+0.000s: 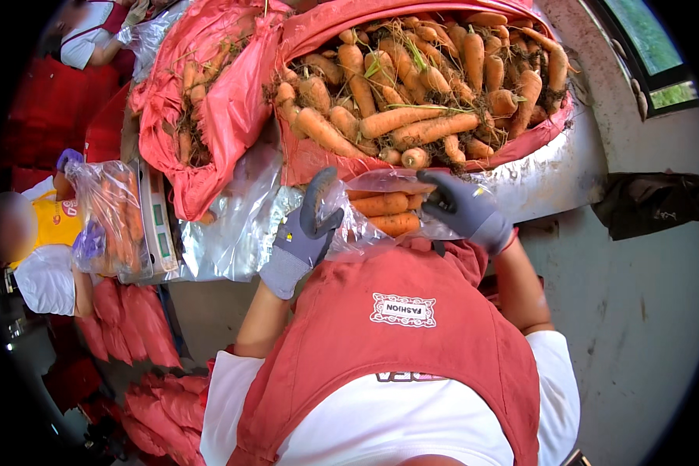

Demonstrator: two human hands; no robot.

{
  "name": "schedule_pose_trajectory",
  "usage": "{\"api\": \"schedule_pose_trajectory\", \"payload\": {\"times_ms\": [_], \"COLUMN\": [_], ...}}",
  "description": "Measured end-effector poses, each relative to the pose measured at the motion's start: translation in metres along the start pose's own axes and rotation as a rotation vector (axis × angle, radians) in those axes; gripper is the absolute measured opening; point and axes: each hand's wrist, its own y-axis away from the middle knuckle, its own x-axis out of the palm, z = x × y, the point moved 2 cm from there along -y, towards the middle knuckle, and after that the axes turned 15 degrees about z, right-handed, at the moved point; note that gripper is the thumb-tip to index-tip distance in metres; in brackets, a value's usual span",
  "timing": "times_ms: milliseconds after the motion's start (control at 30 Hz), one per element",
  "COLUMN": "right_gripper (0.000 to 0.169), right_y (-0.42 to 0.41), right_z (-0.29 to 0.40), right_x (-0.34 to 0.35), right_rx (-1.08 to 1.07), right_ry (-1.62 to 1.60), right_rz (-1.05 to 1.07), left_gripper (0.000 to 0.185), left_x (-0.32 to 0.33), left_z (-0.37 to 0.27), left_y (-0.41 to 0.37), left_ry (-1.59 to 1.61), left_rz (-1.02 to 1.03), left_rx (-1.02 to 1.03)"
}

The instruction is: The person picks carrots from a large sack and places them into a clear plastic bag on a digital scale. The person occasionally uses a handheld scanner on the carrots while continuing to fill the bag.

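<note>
A clear plastic bag (358, 230) with several clean orange carrots (384, 205) inside lies at the table's front edge, against my red apron. My left hand (306, 233), in a grey work glove with a dark palm, has the bag's left edge between thumb and fingers. From the right, my right hand (469, 207), gloved the same way, reaches over the carrots' ends with curled fingers; whether it pinches the plastic cannot be made out. Just beyond both hands, a large red woven sack (326, 166) lies open, heaped with soil-covered carrots (437, 131) with roots and bits of green stalk.
Another red sack (233, 125) of carrots stands at the left, beside loose clear plastic bags (227, 244). A digital scale (160, 224) is further left, where a co-worker in purple gloves holds a bagged bunch of carrots (113, 215). Full red sacks (163, 413) are on the floor.
</note>
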Motion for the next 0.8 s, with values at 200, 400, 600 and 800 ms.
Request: {"api": "schedule_pose_trajectory", "payload": {"times_ms": [200,400,600,800], "right_gripper": [0.020,0.026,0.027,0.037], "right_y": [-0.060,-0.138,-0.233,-0.219], "right_z": [0.000,0.018,0.030,0.042], "right_x": [-0.071,-0.067,-0.080,-0.094], "right_rx": [-0.011,-0.076,0.164,0.277], "right_ry": [0.599,0.500,0.823,0.751], "right_rz": [-0.118,-0.034,-0.107,0.066], "left_gripper": [0.053,0.050,0.055,0.068], "left_x": [0.010,0.023,0.017,0.003], "left_z": [0.005,0.018,0.012,0.037], "left_y": [0.002,0.000,-0.004,0.001], "left_ry": [-0.066,-0.032,-0.055,0.187], "left_rz": [0.061,0.116,0.091,-0.079], "left_rx": [0.011,-0.073,-0.140,-0.101]}}
